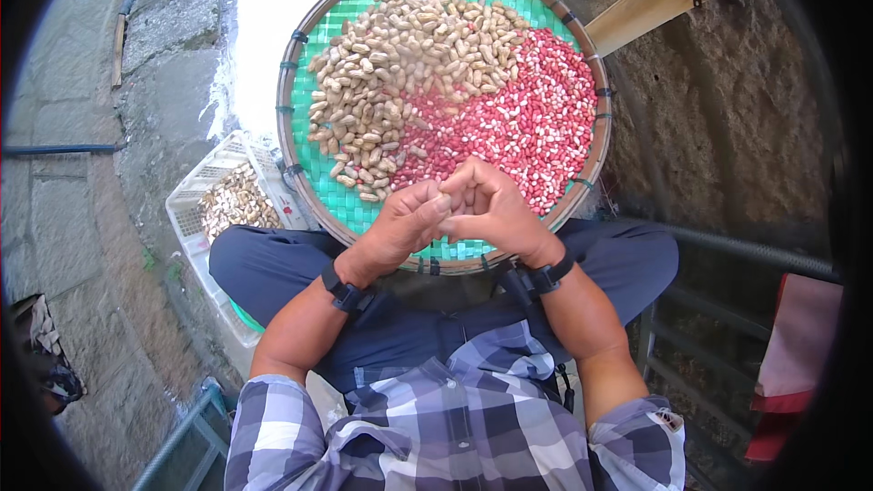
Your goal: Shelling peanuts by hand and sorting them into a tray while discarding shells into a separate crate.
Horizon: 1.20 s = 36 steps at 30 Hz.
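Note:
A round woven tray (320,208) with a green weave and a bamboo rim rests at my lap. Unshelled peanuts (372,75) cover its upper left, and shelled red-and-white peanut kernels (539,109) its right side. Over the tray's near part, my left hand (409,218) and my right hand (484,208) meet at the fingertips. Between them is a small pale thing, perhaps a peanut (442,195), mostly hidden by the fingers. Which hand grips it cannot be told. Both wrists wear black straps.
A white plastic basket (187,218) holding peanut shells (239,201) stands left of my knee. Lower left is a teal metal frame (194,440). A dark rail (750,252) and a pink and red cloth or sheet (794,354) are at the right. Stone paving lies at the left.

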{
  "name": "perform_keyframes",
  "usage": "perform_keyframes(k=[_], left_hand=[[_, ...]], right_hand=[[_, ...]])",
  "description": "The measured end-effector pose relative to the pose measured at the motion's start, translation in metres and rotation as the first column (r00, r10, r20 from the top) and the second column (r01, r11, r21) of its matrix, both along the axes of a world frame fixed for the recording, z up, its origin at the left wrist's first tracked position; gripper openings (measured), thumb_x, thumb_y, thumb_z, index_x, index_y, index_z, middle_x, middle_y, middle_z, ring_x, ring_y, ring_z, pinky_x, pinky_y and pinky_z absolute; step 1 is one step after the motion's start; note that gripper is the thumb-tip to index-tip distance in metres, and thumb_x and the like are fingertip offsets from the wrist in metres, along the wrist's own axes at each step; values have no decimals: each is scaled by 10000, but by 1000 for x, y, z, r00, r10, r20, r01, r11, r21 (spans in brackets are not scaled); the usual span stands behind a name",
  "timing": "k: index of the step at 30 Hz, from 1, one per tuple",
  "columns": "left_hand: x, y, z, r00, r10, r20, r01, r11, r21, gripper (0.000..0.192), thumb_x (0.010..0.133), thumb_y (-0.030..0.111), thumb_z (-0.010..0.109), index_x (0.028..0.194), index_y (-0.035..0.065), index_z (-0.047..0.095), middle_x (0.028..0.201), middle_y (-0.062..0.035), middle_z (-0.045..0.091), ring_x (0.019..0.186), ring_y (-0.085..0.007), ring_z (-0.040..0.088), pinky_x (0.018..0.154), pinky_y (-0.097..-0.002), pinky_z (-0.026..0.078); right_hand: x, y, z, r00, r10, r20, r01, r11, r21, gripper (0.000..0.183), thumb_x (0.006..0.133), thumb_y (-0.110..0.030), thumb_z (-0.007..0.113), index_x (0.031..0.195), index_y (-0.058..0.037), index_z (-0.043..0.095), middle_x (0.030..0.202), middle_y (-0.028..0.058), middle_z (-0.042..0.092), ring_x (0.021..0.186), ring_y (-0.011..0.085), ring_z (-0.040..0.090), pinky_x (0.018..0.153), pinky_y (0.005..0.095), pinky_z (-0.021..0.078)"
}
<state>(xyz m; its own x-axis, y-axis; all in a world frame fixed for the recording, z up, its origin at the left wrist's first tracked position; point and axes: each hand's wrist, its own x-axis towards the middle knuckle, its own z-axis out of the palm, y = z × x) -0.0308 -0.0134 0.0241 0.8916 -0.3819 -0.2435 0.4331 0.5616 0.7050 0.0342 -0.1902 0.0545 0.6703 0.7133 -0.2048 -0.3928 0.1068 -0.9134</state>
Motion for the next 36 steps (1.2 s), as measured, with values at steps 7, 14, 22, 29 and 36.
perform_keyframes(k=[7,14,22,29,36], left_hand=[[-6,-7,5,968,88,235,-133,974,185,276,1034,354,473,935,101,515,757,29,553,607,-15,417,521,-185,329],[-7,-32,-8,957,245,154,-266,954,140,358,1041,405,422,933,75,510,710,20,535,586,-18,452,501,-202,365],[-2,-49,-56,799,601,27,-587,769,253,372,1059,378,360,860,92,492,669,16,494,520,-42,410,444,-235,351],[11,-22,-86,799,587,-130,-486,759,434,291,1021,324,493,833,106,526,695,5,512,506,-64,424,400,-233,336],[15,-14,-79,781,491,-386,-471,869,154,196,972,213,413,968,65,542,785,-50,605,580,-104,544,456,-240,435]], right_hand=[[-5,6,15,997,-59,-45,60,998,6,188,958,-111,549,1100,11,532,874,83,629,684,142,645,622,268,551],[-18,14,-5,990,-141,-15,139,983,-122,158,933,-67,574,1068,9,543,817,56,613,674,89,612,553,240,519],[-21,28,-36,928,-308,209,362,879,-309,144,915,-55,548,1044,6,532,749,67,591,577,96,577,492,250,495],[-2,10,-68,941,-302,155,339,842,-420,155,949,-65,499,1082,10,529,821,37,569,623,85,567,491,227,518],[5,34,-52,958,36,283,74,926,-371,167,955,-108,578,1085,-5,600,821,16,630,623,45,536,506,212,422]])
